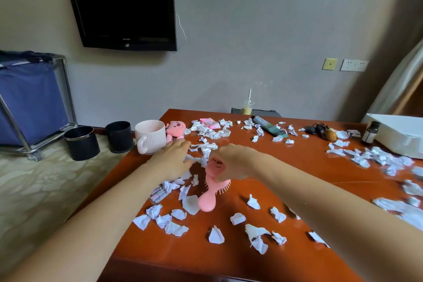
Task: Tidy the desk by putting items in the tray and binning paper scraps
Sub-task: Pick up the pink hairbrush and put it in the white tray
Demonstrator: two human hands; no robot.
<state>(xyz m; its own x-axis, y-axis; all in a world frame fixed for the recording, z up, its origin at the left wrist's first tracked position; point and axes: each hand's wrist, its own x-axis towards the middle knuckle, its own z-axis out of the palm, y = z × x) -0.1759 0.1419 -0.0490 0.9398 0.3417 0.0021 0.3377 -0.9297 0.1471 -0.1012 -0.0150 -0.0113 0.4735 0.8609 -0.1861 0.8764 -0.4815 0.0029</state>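
Barely started here: paper scraps [207, 131] litter the desk [297, 162] all around both hands. Right hand [231, 162] pinches the pink hairbrush [211, 186] by its head, handle hanging toward the person. Left hand [174, 159] lies spread flat over scraps just beside it. Bins [81, 142] wait beyond the left hand, on the floor; mug [151, 136] and plush toy [175, 130] unsorted.

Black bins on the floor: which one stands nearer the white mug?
The right-hand black bin, just beside the white mug at the desk's corner. The other black bin stands farther left, toward the blue cart.
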